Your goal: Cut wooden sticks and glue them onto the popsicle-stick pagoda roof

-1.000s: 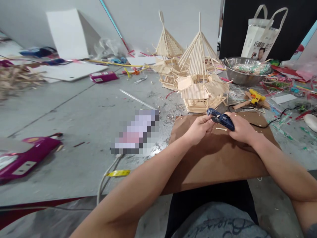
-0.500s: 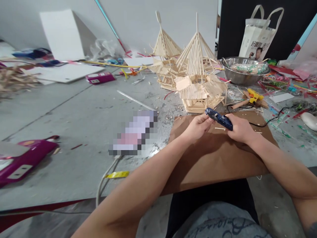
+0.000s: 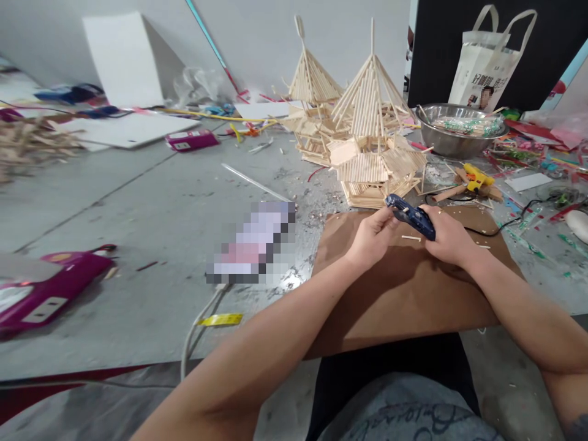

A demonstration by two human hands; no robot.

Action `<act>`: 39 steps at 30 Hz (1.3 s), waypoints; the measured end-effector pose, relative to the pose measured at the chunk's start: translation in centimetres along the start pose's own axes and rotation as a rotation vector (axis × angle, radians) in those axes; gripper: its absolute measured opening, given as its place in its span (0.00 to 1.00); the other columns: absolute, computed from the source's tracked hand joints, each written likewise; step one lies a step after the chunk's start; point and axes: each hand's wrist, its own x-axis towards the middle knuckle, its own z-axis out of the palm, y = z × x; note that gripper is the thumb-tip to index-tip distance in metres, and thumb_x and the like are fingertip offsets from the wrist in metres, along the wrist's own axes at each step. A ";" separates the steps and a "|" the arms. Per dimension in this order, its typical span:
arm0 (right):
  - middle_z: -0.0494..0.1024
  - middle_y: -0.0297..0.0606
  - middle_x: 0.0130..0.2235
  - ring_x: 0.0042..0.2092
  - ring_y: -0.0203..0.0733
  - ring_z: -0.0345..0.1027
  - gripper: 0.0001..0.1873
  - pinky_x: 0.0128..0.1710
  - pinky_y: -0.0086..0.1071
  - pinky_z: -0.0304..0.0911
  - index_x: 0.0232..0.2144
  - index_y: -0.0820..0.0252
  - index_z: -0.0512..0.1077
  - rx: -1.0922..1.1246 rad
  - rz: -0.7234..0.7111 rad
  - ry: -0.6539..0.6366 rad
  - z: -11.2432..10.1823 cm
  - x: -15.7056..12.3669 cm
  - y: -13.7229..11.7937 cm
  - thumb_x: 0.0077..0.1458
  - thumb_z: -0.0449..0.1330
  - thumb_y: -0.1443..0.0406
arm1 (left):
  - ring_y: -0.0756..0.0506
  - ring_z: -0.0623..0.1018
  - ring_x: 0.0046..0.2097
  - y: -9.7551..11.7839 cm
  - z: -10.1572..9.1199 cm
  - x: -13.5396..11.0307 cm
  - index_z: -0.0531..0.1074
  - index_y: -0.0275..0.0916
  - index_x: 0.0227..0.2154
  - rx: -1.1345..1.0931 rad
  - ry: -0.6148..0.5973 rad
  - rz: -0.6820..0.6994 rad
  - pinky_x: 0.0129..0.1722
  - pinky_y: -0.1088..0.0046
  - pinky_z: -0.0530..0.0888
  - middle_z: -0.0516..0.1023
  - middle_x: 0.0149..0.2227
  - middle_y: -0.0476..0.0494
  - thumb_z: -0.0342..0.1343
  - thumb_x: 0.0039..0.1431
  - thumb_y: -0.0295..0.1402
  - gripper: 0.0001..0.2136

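My right hand point(image 3: 448, 236) is wrapped round a dark blue hand tool point(image 3: 412, 218) that looks like a cutter. The tool points up and to the left, above a brown board point(image 3: 390, 294). At its front end my left hand point(image 3: 373, 236) is closed in a pinch; whatever lies between those fingertips is too small and hidden to name. A short pale stick piece point(image 3: 410, 238) rests on the board under the tool. Just beyond stands a stick-built pavilion model point(image 3: 367, 165) with a pointed roof, and a second similar model point(image 3: 310, 86) is behind it.
A blurred-out phone point(image 3: 252, 245) with a cable lies left of the board. Purple power strips point(image 3: 68, 288) sit farther left. To the right are a yellow glue gun point(image 3: 478, 177), a black cord, plastic scraps and a metal bowl point(image 3: 448, 141) holding packed sticks.
The view has shifted slightly, so the scene sits a little farther right. My left fingers have shifted at the tool's front end; the right hand keeps its hold.
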 end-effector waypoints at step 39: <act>0.75 0.45 0.40 0.41 0.50 0.69 0.22 0.34 0.35 0.59 0.46 0.61 0.63 -0.114 0.108 -0.045 -0.3 -0.4 -0.9 0.46 0.51 0.64 | 0.51 0.65 0.28 0.4 0.2 -0.3 0.67 0.37 0.23 0.047 0.074 -0.070 0.29 0.78 0.63 0.66 0.20 0.51 0.53 0.50 0.43 0.13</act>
